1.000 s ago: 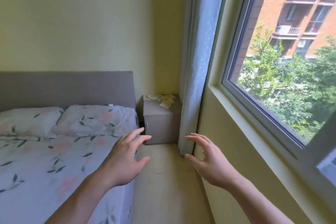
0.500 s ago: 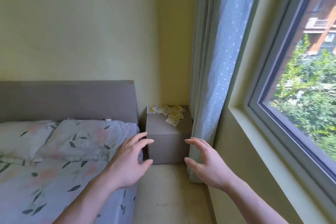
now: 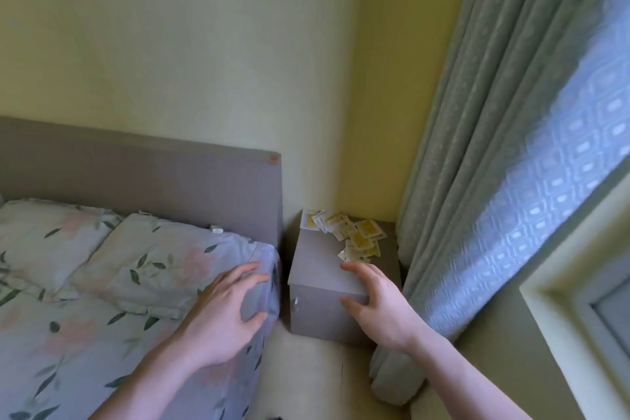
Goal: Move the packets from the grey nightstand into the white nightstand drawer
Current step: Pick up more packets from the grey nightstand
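Neither grip has hold of anything right now. Left hand [image 3: 227, 314] is out in front with the fingers spread and loosely bent, thumb low, palm facing down and a bit inward, sitting over the edge of the bed [image 3: 102, 334] with its leaf-print cover. Can't tell if it's actually touching the bedding or just hanging above it. Right hand [image 3: 378, 309] is much the same shape, fingers apart and relaxed, thumb underneath, reaching over the near right corner of the grey nightstand [image 3: 324, 283]. The fingertips look like they're over the top surface and the thumb is in front of the nightstand's front face, but whether it's really resting on it I can't say.

Packets [image 3: 347, 235] are just past the right hand's fingertips, a loose heap of small yellow and white sachets scattered across the far part of the nightstand top, the closest one sitting right beyond the index finger. From the left hand they're off to the right and further away, with the gap between bed and nightstand in between.

Beyond the left hand there's a pillow [image 3: 160, 256] and then the grey headboard [image 3: 143, 177] against the wall. Right of the right hand, a patterned curtain [image 3: 494, 181] hangs down to the floor, just beside the nightstand.
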Demonstrator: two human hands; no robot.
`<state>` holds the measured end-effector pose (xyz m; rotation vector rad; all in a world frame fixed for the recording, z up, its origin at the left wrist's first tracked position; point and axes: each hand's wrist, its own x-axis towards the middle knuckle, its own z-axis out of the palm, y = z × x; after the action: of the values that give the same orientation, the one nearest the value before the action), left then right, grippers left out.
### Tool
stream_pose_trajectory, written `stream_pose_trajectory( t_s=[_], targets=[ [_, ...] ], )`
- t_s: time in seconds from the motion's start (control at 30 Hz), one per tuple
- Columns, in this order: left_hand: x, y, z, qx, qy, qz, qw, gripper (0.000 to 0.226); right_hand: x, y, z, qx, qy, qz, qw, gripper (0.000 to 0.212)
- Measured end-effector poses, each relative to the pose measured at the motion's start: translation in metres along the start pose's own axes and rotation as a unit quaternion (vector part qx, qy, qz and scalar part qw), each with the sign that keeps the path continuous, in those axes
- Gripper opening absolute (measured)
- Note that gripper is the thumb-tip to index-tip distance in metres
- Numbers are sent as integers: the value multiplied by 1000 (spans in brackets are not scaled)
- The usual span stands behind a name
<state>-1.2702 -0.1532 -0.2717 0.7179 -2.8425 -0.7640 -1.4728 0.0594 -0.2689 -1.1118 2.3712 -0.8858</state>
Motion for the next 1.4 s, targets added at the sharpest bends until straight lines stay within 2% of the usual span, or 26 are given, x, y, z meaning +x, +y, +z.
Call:
stream_pose_trajectory(
  t_s=[0.33, 0.53, 0.73, 0.83, 1.03, 1.17, 1.27, 1.4],
  targets=[
    [233, -17, 27, 8, -88, 56, 995, 55, 149, 74, -25, 40, 20, 108, 993, 54],
    [349, -14, 70, 0, -148, 61, 987, 53, 230, 140, -44, 53, 11, 174, 983, 55],
    [438, -24, 119, -9, -194, -9, 981, 51, 324, 219, -47, 94, -38, 251, 963, 54],
    [475, -32, 148, -48, -219, -52, 973, 46, 369, 260, -40, 95, -68, 278, 953, 53],
    [522, -62, 223, -66, -239, -98, 964, 42, 440, 333, -7, 92, -79, 333, 935, 49],
    [554, -85, 296, -72, -288, -142, 944, 43, 470, 385, 29, 103, -52, 363, 925, 35],
    [578, -94, 356, -77, -297, -170, 937, 47, 474, 422, 58, 126, 8, 383, 915, 23],
    [600, -95, 430, -94, -266, -214, 935, 54, 465, 463, 94, 136, 57, 391, 908, 29]
  ],
)
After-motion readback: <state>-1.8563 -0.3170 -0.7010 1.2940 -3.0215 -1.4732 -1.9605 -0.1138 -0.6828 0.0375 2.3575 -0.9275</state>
